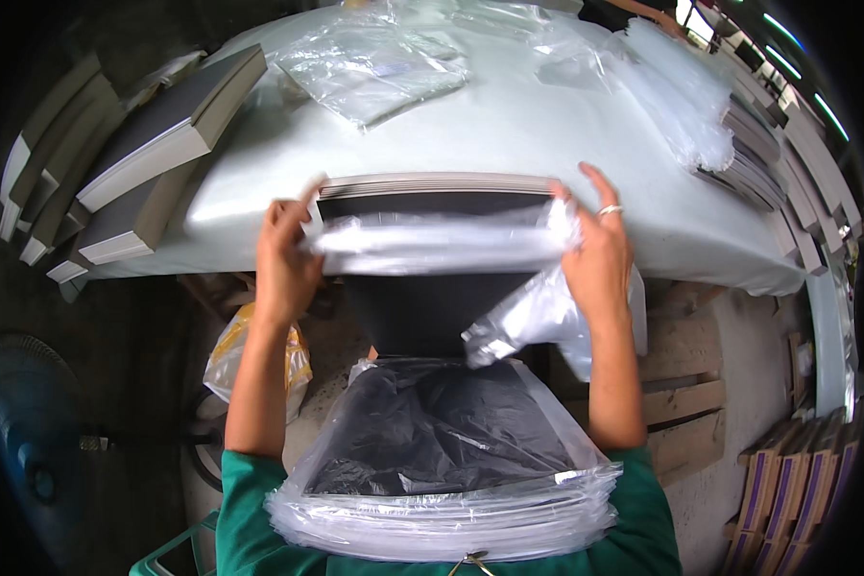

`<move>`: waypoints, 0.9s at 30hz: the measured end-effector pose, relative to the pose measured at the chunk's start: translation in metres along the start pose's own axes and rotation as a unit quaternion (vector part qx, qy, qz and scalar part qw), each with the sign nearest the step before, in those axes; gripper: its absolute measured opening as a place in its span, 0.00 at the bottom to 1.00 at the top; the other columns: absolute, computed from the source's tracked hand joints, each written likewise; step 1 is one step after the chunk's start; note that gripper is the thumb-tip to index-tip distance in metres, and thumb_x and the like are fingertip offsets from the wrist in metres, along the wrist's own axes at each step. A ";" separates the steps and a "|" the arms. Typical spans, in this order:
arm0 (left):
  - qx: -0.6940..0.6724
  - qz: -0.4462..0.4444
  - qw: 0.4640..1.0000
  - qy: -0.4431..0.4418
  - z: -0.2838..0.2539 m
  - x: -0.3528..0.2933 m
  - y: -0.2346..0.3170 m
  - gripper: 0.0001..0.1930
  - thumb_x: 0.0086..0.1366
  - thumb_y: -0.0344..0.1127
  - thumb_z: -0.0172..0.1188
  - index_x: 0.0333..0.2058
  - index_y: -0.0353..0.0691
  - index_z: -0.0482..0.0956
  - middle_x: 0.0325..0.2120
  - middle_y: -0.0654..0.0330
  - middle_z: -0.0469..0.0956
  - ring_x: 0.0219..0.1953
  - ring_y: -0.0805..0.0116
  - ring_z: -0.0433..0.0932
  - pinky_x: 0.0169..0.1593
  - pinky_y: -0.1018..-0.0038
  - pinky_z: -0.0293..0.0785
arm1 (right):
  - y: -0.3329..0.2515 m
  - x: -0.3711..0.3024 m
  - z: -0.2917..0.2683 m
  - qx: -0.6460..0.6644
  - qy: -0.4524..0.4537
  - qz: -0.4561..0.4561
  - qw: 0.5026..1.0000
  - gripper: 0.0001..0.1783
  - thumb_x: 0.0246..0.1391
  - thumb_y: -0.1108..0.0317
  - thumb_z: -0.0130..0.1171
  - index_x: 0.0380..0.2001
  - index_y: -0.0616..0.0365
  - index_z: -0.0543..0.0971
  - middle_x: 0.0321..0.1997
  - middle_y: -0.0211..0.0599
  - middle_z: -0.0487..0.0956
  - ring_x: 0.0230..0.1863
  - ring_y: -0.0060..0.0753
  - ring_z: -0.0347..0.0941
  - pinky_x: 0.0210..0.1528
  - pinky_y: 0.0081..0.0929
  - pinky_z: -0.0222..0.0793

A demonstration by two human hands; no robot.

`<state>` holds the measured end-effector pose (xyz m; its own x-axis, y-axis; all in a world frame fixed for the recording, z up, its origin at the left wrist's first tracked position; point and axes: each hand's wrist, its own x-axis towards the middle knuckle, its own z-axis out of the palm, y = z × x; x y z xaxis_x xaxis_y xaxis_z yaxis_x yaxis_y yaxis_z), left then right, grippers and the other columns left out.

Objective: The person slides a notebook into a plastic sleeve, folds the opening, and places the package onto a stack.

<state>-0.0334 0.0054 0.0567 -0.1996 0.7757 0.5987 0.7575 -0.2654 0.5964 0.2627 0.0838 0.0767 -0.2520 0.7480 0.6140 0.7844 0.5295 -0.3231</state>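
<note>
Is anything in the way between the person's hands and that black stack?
Seemingly yes, at the right: crinkly clear plastic film lies across the flat black stack with layered pale edges and bunches by the right-hand grip. The left-hand grip is at the stack's far-left corner; blur hides whether film comes between them there.

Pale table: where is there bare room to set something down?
The table is bare mid-way, between the far plastic bags and the dark boards, and in patches beside the left hand and right hand. Crowded: the left end, with dark stacks, and the right, with plastic sleeves and more stacks.
</note>
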 end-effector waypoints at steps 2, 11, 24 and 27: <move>0.078 0.034 0.996 0.006 -0.001 -0.029 -0.010 0.39 0.35 0.12 0.53 0.50 0.51 0.69 0.30 0.58 0.63 0.28 0.63 0.64 0.32 0.78 0.65 | 0.004 -0.018 0.005 0.001 0.053 -0.071 0.996 0.27 0.35 0.81 0.53 0.42 0.44 0.76 0.50 0.32 0.68 0.26 0.37 0.72 0.26 0.29 0.67; -0.341 -0.007 0.904 -0.259 -0.055 -0.055 0.023 0.08 0.51 0.30 0.55 0.18 0.33 0.73 0.17 0.57 0.73 0.18 0.69 0.72 0.24 0.76 0.66 | 0.007 -0.086 -0.031 0.078 0.175 -0.179 0.965 0.11 0.31 0.77 0.64 0.26 0.57 0.80 0.38 0.42 0.75 0.29 0.34 0.75 0.30 0.23 0.72; -0.569 -0.493 0.576 -0.317 0.043 -0.141 -0.090 0.14 0.51 0.34 0.62 0.36 0.39 0.72 0.36 0.63 0.74 0.36 0.72 0.73 0.45 0.79 0.67 | 0.113 -0.201 0.067 0.642 -0.328 0.474 0.506 0.13 0.50 0.66 0.55 0.40 0.51 0.70 0.26 0.23 0.71 0.27 0.14 0.68 0.28 0.14 0.63; -0.509 -0.519 0.618 -0.301 0.089 -0.196 -0.169 0.09 0.54 0.34 0.59 0.34 0.41 0.73 0.31 0.65 0.74 0.34 0.75 0.72 0.41 0.79 0.67 | 0.102 -0.211 0.101 0.612 -0.282 0.514 0.532 0.10 0.50 0.64 0.54 0.37 0.53 0.71 0.25 0.24 0.71 0.21 0.14 0.65 0.23 0.14 0.60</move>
<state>-0.0671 -0.0506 -0.2095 0.2492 0.8222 -0.5118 -0.4286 0.5675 0.7031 0.3388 0.0208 -0.1583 -0.4471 0.7126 -0.5406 -0.1966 -0.6679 -0.7178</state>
